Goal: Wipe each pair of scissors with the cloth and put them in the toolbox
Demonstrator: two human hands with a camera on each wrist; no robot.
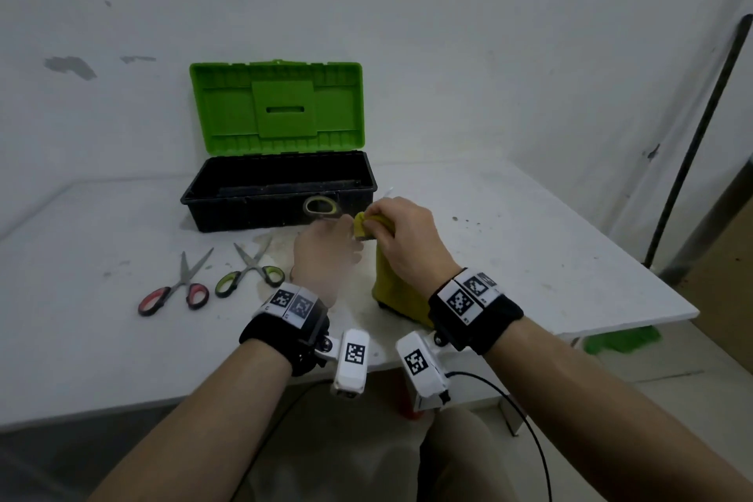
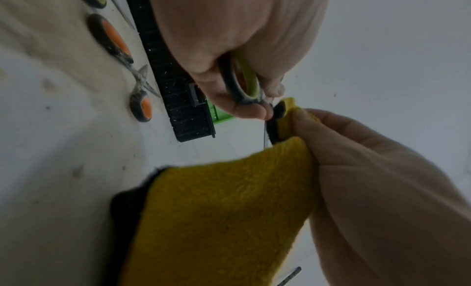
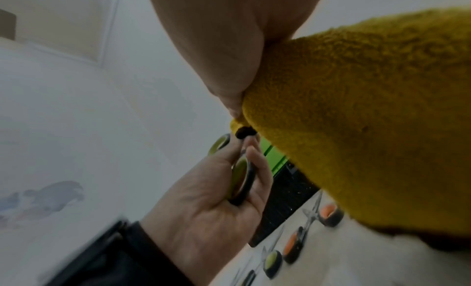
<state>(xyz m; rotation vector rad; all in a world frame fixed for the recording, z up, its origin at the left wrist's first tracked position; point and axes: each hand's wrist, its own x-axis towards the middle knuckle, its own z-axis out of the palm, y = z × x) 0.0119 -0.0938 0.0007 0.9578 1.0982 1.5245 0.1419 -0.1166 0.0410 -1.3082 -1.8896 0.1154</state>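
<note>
- Yellow, fleecy cloth (image 1: 401,289) with a dark underside hangs down from the right hand (image 1: 401,234), whose fingers pinch its top fold around the blades, probably so that drawing it along wipes both faces at once.
- The left hand (image 1: 322,253) curls round the green-lined handle loops of the held scissors (image 2: 241,83), steadying them against that pull; the blades are mostly hidden in the fold.
- Red-handled scissors (image 1: 175,289) and green-handled scissors (image 1: 250,271) lie slightly spread on the scuffed white table (image 1: 529,240), near the left hand, apparently unwiped.
- Farthest, the toolbox (image 1: 277,192), a black ribbed tub with upright green lid, waits open.
</note>
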